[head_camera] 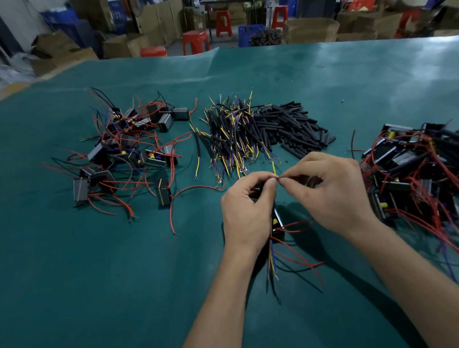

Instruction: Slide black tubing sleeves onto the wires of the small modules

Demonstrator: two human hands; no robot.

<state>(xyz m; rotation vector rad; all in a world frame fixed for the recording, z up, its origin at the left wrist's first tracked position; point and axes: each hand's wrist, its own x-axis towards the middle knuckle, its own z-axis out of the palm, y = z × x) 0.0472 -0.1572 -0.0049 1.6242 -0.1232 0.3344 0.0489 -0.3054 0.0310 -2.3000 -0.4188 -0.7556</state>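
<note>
My left hand (247,207) grips a black tubing sleeve (258,192), mostly hidden under its fingers, above the middle of the green mat. My right hand (329,190) pinches a thin red wire tip (278,180) right at the left thumb. A small black module (277,223) with a yellow mark hangs below the hands, partly behind the left palm, its red, yellow and blue wires trailing toward me. Loose black sleeves (289,126) lie heaped at the back centre.
A heap of modules with red wires (127,154) lies at the left. Yellow and blue sleeved wire leads (231,131) are heaped in the centre. Another heap of modules (417,165) sits at the right. The green mat (96,271) covers the table; boxes and red stools stand beyond.
</note>
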